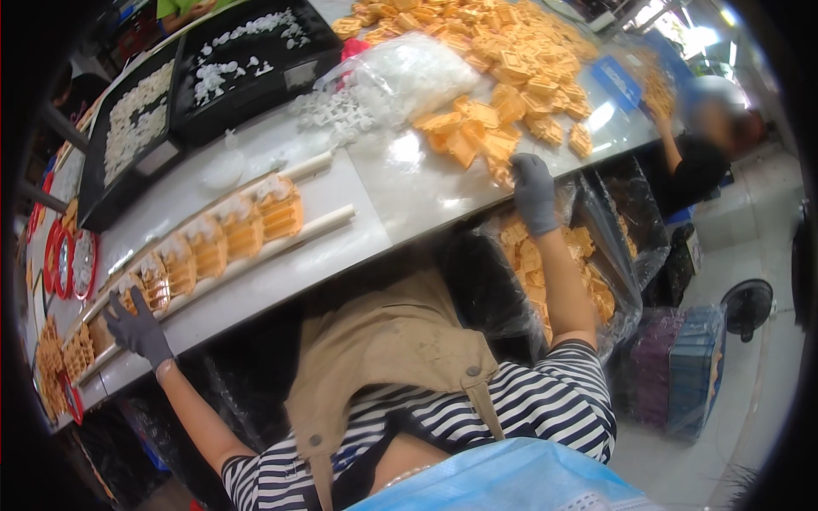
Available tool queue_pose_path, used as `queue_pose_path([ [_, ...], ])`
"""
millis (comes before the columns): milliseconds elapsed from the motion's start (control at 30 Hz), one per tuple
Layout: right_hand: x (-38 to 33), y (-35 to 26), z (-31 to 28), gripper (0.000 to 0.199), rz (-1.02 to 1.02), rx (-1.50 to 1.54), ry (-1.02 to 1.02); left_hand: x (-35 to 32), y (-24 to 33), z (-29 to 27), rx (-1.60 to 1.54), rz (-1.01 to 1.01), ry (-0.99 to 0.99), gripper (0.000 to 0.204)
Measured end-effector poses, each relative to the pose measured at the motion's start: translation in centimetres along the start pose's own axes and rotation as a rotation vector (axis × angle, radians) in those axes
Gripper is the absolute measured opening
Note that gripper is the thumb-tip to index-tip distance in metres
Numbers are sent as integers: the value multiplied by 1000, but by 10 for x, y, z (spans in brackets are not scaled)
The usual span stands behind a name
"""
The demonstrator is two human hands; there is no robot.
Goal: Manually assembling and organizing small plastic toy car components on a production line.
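Note:
My left hand [139, 330], in a grey glove, has its fingers spread over the left end of a row of orange plastic parts [194, 255]. The row stands between two pale rails [319, 220] on the table, with whitish translucent pieces [204, 228] along its far side. The fingertips touch or hover just over the end part; which, I cannot tell. At the table's near edge on the right, my right hand [535, 194], also gloved, has its fingers curled against a loose orange plastic part [500, 169] beside a small heap [469, 128].
Black trays [254, 72] of small white pieces stand far left. Behind the heap lie a clear bag [417, 72] of white pieces and a large orange pile [520, 43]. A plastic-lined bin [588, 247] sits under my right forearm. Another person [694, 162] works at right.

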State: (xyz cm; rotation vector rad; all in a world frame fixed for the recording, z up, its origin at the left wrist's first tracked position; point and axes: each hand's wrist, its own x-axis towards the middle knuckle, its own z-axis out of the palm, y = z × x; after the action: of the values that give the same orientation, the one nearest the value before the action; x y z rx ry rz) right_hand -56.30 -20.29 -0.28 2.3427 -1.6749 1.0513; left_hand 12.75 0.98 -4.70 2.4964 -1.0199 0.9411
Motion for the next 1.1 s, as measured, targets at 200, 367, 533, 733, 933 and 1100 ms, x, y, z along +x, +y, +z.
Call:
queue_pose_path([
  [200,21,-17,-3,15,-193,26,236,11,39,-27,-31,119,360,54],
  [367,29,-93,9,12,-343,288,17,-24,177,-123,-755,464,103,55],
  [533,16,-179,8,11,-516,528,-293,-64,274,-167,-963,957,-147,64],
  [733,8,-193,0,59,-386,781,6,-76,288,-172,-1467,537,-511,17],
  [933,-31,-208,38,47,394,1418,-425,-105,293,-162,-1650,27,-971,21],
  [1100,-23,-213,55,34,668,1455,-508,-109,289,-149,-1722,-143,-1042,25],
])
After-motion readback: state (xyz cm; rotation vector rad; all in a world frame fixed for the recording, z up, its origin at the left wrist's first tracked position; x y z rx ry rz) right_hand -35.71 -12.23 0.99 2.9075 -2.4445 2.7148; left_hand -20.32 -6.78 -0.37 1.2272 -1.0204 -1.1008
